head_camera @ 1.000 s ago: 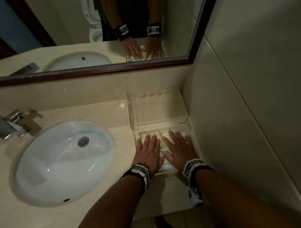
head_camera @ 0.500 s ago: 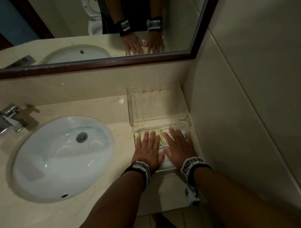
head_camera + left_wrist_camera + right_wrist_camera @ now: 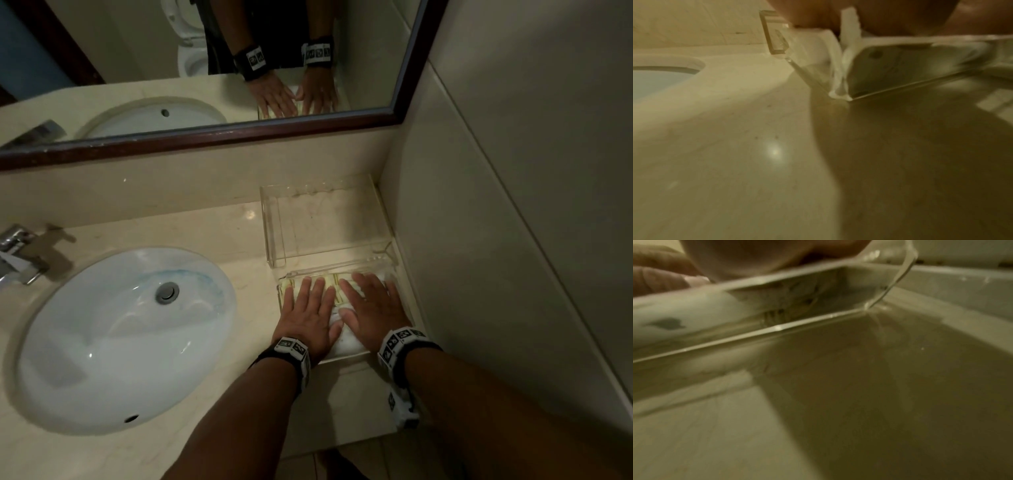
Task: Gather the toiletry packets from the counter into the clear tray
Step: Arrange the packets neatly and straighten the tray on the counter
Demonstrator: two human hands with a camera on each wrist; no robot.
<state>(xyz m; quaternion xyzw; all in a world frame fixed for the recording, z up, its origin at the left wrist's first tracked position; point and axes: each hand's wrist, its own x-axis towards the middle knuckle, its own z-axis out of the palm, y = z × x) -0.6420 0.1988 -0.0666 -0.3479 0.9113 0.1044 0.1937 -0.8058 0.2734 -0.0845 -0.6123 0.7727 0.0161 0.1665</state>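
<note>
Where the packets (image 3: 334, 291) lie inside the clear tray (image 3: 390, 270) at the tabletop's (image 3: 212, 236) right end, both hands cover them. Left hand (image 3: 308, 315) and right hand (image 3: 373, 308) rest flat, fingers straight, side by side. Sink (image 3: 120, 335) sits left of the tray.

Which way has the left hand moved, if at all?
No. The left hand stays flat on the packets, fingertips equally close to the empty clear tray behind.
</note>
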